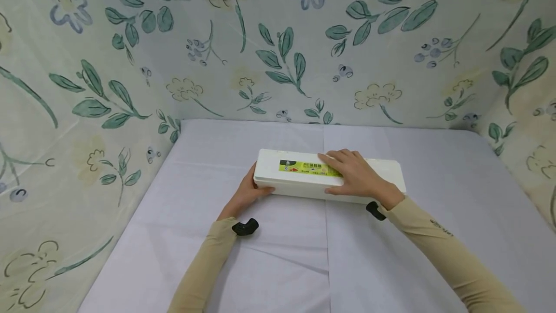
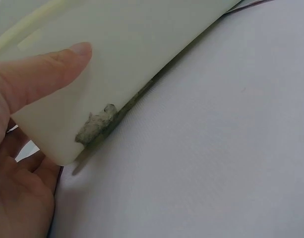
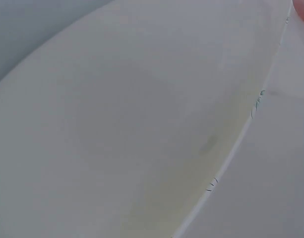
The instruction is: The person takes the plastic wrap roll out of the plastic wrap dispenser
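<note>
A long white cling film box [image 1: 299,188] with a yellow-green label [image 1: 304,167] lies crosswise on the white cloth. My left hand [image 1: 245,194] grips its left end, the thumb on the front side and the fingers round the end, partly hidden. In the left wrist view, the thumb of the left hand [image 2: 42,74] presses the box's side [image 2: 127,44], near a grey-white smudge [image 2: 96,125] by the lower edge. My right hand [image 1: 358,177] holds the box right of its middle, thumb at the front and fingers over the top, covering part of the label. Only a fingertip [image 3: 303,11] shows in the right wrist view.
The white cloth [image 1: 278,264] has creases and a fold line running front to back. Floral fabric [image 1: 269,95] stands upright behind it and along both sides. Black wrist mounts [image 1: 245,227] stick out at both beige sleeves [image 1: 204,264].
</note>
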Tool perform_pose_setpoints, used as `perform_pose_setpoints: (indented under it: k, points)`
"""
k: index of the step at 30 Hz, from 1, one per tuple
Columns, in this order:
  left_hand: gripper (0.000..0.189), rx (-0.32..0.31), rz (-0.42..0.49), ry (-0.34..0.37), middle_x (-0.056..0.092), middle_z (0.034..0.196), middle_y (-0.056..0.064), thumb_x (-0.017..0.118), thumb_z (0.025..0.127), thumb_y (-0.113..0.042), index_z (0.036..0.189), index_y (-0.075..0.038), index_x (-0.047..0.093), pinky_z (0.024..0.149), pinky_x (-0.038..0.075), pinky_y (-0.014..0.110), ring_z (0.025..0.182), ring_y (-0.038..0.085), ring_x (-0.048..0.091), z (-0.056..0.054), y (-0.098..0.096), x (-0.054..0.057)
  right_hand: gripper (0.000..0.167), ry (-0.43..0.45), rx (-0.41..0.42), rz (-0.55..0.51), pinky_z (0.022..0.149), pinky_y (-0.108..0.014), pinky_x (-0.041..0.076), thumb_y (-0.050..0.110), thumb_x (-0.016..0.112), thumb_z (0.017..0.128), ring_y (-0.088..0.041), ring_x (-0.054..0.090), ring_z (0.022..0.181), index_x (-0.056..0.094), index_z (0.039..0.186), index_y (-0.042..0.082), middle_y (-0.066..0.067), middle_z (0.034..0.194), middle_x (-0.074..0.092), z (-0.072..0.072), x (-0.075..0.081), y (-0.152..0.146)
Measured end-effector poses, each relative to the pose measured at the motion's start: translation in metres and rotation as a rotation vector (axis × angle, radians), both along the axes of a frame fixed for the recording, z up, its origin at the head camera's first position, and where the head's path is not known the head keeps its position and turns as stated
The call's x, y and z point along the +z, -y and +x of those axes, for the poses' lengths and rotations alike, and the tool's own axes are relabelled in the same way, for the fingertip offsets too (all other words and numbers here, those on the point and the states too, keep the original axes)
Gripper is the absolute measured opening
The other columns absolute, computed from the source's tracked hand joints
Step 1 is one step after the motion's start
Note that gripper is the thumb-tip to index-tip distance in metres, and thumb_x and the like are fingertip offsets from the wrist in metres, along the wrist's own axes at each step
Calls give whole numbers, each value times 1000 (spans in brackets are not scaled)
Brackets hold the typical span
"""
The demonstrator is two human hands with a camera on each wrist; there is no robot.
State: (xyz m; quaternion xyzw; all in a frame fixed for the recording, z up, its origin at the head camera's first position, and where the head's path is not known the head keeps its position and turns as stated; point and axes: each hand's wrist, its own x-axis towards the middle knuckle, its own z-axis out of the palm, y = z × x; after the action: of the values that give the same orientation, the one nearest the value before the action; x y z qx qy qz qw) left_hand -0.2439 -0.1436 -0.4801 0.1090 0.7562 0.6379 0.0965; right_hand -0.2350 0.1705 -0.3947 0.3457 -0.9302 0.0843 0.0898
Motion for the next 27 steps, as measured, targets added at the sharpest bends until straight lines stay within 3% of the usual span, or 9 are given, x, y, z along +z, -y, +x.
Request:
perform_pose_setpoints:
  k: [6, 15, 21, 27]
  points:
    - [99, -32, 1, 1, 25, 155, 14, 73, 76, 2, 152, -11, 11, 117, 22, 45, 141, 32, 28, 6, -1, 16, 91, -6, -3, -8, 92, -47, 39, 56, 74, 69, -28, 48, 117, 41, 143, 15, -11, 133, 54, 2, 4, -1]
    - [99, -41, 6, 9, 19, 158, 11, 71, 77, 1, 152, -12, 7, 118, 21, 43, 143, 30, 24, 8, -2, 18, 91, -28, -8, 9, 92, -47, 39, 57, 73, 69, -28, 48, 117, 41, 142, 15, -11, 132, 54, 3, 3, -6]
    - [100, -34, 10, 25, 16, 158, 11, 71, 77, 1, 152, -12, 6, 118, 20, 45, 144, 31, 21, 7, -1, 15, 91, -46, -14, 12, 93, -48, 39, 57, 73, 69, -30, 48, 117, 41, 142, 14, -12, 132, 54, 5, 5, -13]
    - [100, -23, -3, -15, 21, 157, 9, 73, 77, -1, 152, -16, 8, 117, 23, 45, 142, 30, 26, -2, -1, -4, 90, -64, -22, 6, 91, -48, 39, 55, 73, 69, -30, 48, 117, 41, 142, 13, -13, 132, 54, 8, 6, -20]
